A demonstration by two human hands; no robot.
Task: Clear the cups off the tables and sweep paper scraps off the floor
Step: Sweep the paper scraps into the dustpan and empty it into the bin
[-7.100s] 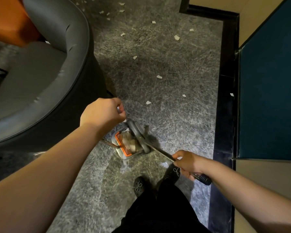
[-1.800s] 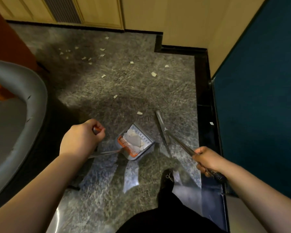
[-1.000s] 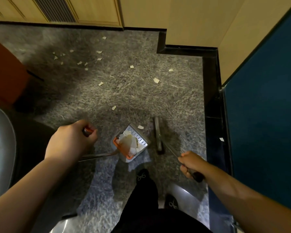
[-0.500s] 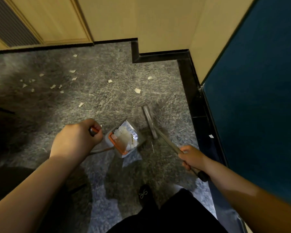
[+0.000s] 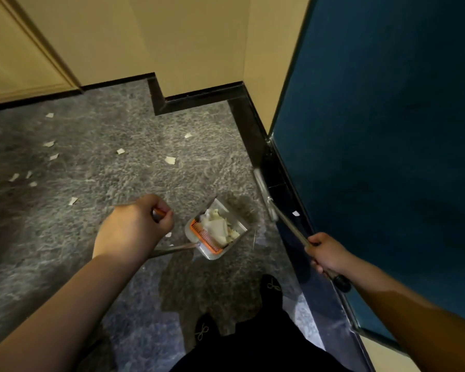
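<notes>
Nearest the camera were two dark shoes (image 5: 272, 287) and dark trousers, the person standing just behind the tools. The left hand (image 5: 134, 226) was curled tight round the orange-tipped top of the dustpan's long handle, holding the dustpan (image 5: 217, 232) flat on the carpet (image 5: 118, 237) with its open mouth turned away toward the skirting, probably so that whatever the broom dragged back would slide straight in. The pan already held a heap of paper (white crumpled pieces behind an orange comb). The right hand (image 5: 326, 255) gripped the broom (image 5: 265, 194) low on its shaft, fingers wrapped round it, the black end cap sticking out behind the wrist. The broom head lay along the dark skirting (image 5: 255, 135) at the foot of the blue panel (image 5: 387, 130), seemingly placed there to reach one white scrap (image 5: 295, 213) lying on the dark strip just beside it.

Farther out on the carpet the loose paper scraps (image 5: 170, 160) lay well apart from the pan: about eleven could be counted, one more half hidden beside the left hand, though the dim left edge may have concealed others. One dustpan, one broom, two hands, both occupied. No cups or tables were in view. Beyond stood the beige wall (image 5: 159, 36).
</notes>
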